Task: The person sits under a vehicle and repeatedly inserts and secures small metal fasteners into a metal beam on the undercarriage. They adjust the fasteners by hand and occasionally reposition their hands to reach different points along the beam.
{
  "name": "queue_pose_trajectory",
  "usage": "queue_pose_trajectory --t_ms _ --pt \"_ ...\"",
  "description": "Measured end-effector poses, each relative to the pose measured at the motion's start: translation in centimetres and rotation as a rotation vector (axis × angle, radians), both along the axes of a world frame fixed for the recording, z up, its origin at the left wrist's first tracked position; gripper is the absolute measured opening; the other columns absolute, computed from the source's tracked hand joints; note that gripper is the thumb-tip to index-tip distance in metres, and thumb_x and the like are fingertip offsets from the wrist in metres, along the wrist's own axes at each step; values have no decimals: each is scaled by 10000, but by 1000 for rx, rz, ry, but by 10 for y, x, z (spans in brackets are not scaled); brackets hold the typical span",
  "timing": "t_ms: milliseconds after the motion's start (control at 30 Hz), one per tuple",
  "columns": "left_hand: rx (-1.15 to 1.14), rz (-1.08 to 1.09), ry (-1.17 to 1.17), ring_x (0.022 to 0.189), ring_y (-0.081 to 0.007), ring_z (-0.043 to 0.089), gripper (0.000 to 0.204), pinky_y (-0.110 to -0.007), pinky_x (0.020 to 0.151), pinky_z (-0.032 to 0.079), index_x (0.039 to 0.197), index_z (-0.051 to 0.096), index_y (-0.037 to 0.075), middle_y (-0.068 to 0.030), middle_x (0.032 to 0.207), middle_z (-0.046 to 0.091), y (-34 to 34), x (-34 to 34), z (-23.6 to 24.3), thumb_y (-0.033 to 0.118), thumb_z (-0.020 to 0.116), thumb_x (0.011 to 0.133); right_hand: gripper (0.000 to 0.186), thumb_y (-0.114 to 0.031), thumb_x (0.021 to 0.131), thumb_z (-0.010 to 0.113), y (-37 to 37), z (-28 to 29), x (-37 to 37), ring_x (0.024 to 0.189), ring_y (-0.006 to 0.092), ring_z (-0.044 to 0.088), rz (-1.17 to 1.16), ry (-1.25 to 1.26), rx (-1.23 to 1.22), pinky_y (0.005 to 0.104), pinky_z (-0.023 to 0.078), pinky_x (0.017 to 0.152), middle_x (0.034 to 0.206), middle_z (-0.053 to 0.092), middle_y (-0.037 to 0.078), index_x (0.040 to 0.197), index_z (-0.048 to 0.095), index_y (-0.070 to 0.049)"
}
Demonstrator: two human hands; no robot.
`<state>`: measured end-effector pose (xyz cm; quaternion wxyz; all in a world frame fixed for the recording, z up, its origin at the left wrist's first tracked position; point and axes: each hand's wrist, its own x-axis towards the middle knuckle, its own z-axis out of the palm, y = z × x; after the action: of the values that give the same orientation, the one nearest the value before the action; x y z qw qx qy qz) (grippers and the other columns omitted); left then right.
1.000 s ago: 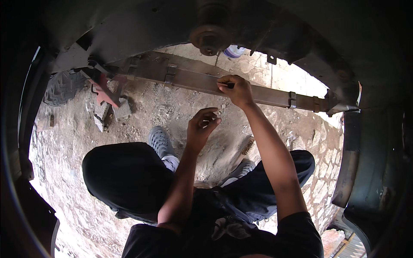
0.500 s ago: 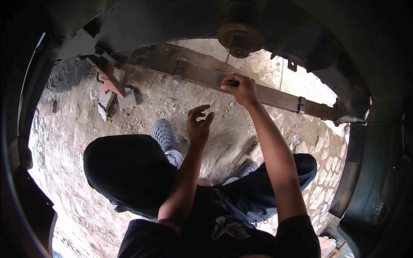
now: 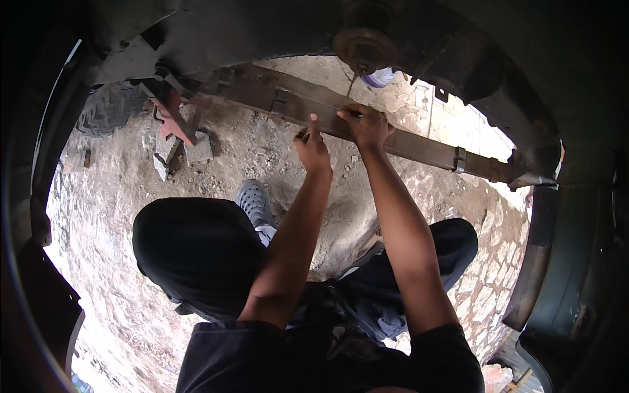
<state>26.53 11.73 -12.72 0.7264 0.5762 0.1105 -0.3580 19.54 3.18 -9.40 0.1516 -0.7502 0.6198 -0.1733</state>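
A long brown leaf spring [image 3: 419,145] runs slantwise under a vehicle, with metal clamps around it, one being a clip [image 3: 280,103] left of my hands. My right hand [image 3: 368,128] is at the spring's middle, its thumb and fingers pinched together over the top face. What lies in the pinch is too small and dark to make out. My left hand [image 3: 314,149] is beside it at the spring's near edge, one finger stretched out and the others bent, with nothing visible in it. Above the spring hangs a round, rusty part [image 3: 364,51].
A red stand [image 3: 174,118] holds up the left side next to grey blocks [image 3: 198,149] and a knobbly tyre [image 3: 111,110]. Dark bodywork [image 3: 576,262] curves close around me. A white and purple container [image 3: 379,77] sits beyond the spring. Rubble covers the dirt ground [image 3: 223,167].
My left hand has moved forward and right to the spring, one finger now extended. My right hand has lowered its fingertips onto the spring's top. The white and purple container has come into view.
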Motion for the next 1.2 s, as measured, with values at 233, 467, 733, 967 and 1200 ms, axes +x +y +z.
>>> queue_pose_trajectory --t_ms 233,467,733,967,1200 --pt "-113 -48 69 830 -146 605 704 -308 702 475 1301 622 -12 -60 1064 681 7 53 -23 506 842 878 362 -567 812 828 27 8 -19 1155 311 681 34 101 27 602 366 1036 1087 791 57 1045 840 -290" --pt "-148 -48 -70 676 -54 480 394 -261 590 362 1167 756 -25 45 843 661 7 50 -31 235 875 897 280 -499 831 837 -4 22 13 1152 260 664 -13 42 110 556 337 1070 1000 798 22 1002 837 -277" --pt "-150 -157 19 620 -55 451 458 -233 569 370 1180 739 22 54 859 627 19 55 -27 316 900 870 278 -510 843 820 29 17 -8 1199 262 623 17 118 9 578 361 1062 1019 796 0 998 836 -279" --pt "95 -280 -99 670 -96 498 501 -290 629 415 1106 778 -10 -11 916 718 21 67 -12 433 854 885 272 -508 858 811 6 15 11 1223 284 617 -25 68 67 577 348 1073 1027 796 15 1013 838 -286" --pt "417 -507 -516 662 -233 663 676 -387 707 511 782 823 56 -93 706 723 59 75 8 691 648 937 305 -526 827 830 26 6 -16 1176 263 637 35 103 -71 551 341 1058 1024 797 -2 1021 838 -292"
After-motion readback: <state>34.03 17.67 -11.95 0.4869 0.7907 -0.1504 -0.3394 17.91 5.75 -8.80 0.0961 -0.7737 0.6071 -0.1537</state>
